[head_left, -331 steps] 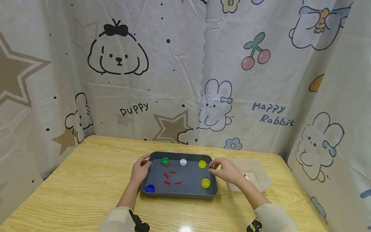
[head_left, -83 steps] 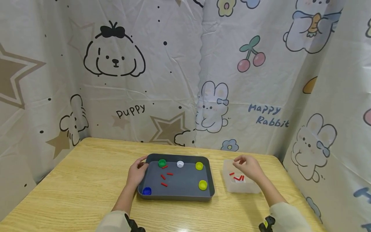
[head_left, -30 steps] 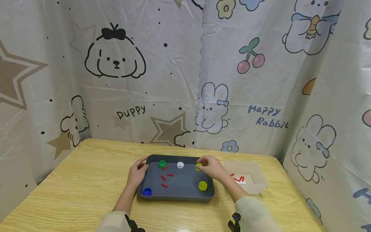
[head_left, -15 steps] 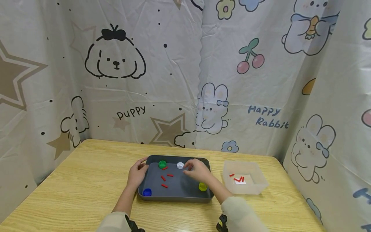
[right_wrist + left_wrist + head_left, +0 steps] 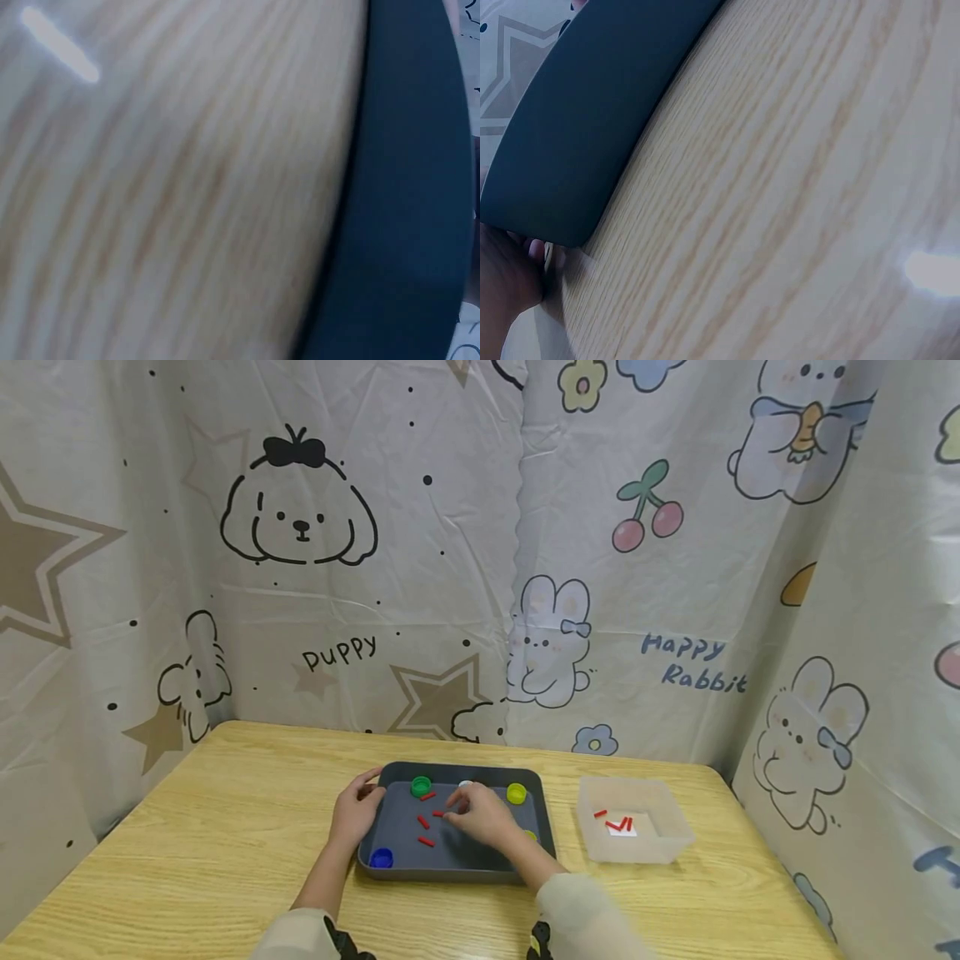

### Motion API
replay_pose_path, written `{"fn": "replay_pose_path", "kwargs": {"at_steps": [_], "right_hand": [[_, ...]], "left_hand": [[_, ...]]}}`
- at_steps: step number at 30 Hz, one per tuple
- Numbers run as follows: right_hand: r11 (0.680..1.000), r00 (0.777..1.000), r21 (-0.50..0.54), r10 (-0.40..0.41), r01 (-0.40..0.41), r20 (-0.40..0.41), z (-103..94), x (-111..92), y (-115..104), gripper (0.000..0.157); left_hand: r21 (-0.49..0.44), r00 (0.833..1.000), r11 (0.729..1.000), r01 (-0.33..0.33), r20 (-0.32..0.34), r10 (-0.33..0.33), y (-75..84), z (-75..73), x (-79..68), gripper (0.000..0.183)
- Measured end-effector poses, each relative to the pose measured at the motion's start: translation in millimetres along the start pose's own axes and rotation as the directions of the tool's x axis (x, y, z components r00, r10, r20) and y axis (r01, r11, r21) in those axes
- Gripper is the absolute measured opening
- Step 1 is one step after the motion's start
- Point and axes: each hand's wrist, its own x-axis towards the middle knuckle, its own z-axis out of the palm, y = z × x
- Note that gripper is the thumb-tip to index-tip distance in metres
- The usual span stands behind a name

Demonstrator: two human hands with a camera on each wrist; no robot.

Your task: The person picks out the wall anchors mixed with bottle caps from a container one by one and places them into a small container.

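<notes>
A dark grey tray (image 5: pixel 480 875) lies on the wooden table. My left hand (image 5: pixel 354 814) grips its left rim, thumb over the edge; the left wrist view shows the same hand (image 5: pixel 506 274) at the tray's corner (image 5: pixel 577 135). My right hand (image 5: pixel 483 817) hovers inside the tray, thumb and forefinger apart beside a short red stick (image 5: pixel 438 814) that they partly hide. More red sticks lie to its left: one (image 5: pixel 427 796) by the green cap (image 5: pixel 421 786), others (image 5: pixel 423 822) lower down. In the right wrist view the tray's side (image 5: pixel 405 180) shows; the hand's fingers do not.
A blue cap (image 5: pixel 382 858) sits in the tray's near left corner. A yellow cap (image 5: pixel 516 793) stands at far right; another yellow one and a white one (image 5: pixel 466 783) are mostly covered by my right hand. Right of the tray, a translucent box (image 5: pixel 637 847) contains several red sticks (image 5: pixel 622 823).
My right hand has moved left from above the box, across the tray, to the red sticks. Since the oldest frame, one stick has left the tray's middle. My left hand stays on the rim.
</notes>
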Motion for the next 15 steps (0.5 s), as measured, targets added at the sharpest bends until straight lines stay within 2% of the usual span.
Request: {"fn": "replay_pose_path", "kwargs": {"at_steps": [6,15], "right_hand": [[1.0,1.0,0.002,0.021,-0.021,-0.013,13.1,3.4,-2.3,0.011],[0.997,0.997,-0.025,0.067,-0.068,-0.028,20.5,6.6,-3.9,0.011]], "left_hand": [[0.002,1.0,1.0,0.002,-0.001,-0.002,-0.8,-0.3,-0.1,0.041],[-0.009,1.0,1.0,-0.001,0.003,0.001,0.0,-0.4,-0.4,0.041]]}}
